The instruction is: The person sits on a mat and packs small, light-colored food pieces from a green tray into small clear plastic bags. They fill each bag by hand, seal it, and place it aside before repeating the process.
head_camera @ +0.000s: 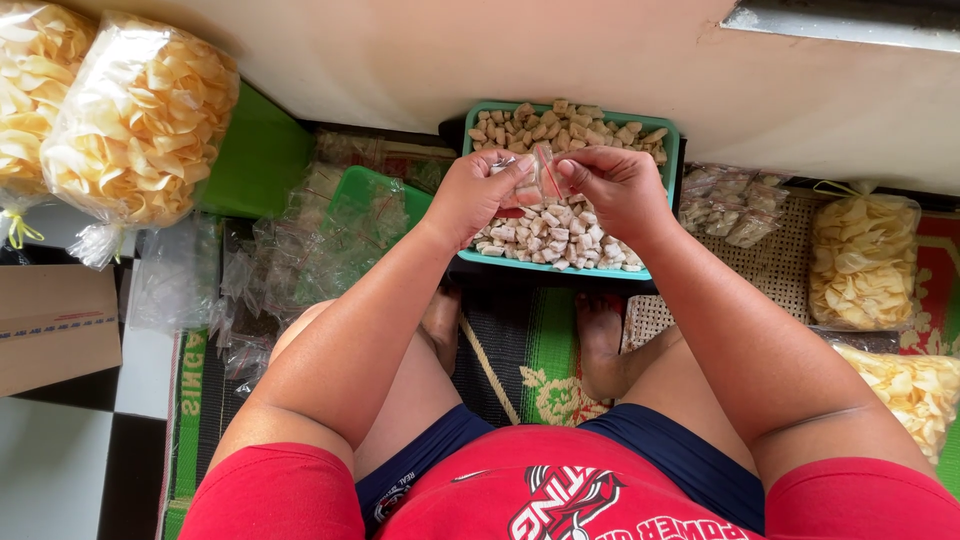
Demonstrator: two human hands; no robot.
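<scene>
Here, seen from above, left to right:
Large chip bags, left: two, clear, full of pale yellow crisps (pixel 140 120).
Empty small bags: a loose heap (pixel 310 240) on the floor mat, too many to count.
Left hand (pixel 480 195): fingers pinched on the left edge of one small clear pouch (pixel 540 175).
Tray (pixel 480 135): one, teal, holding many beige cubes, directly under the pouch.
Right hand (pixel 615 185): fingers pinched on the pouch's right edge.
Doing it well: likely keep the pouch upright and over the tray.
Chip bags, right: two (pixel 860 260).
</scene>
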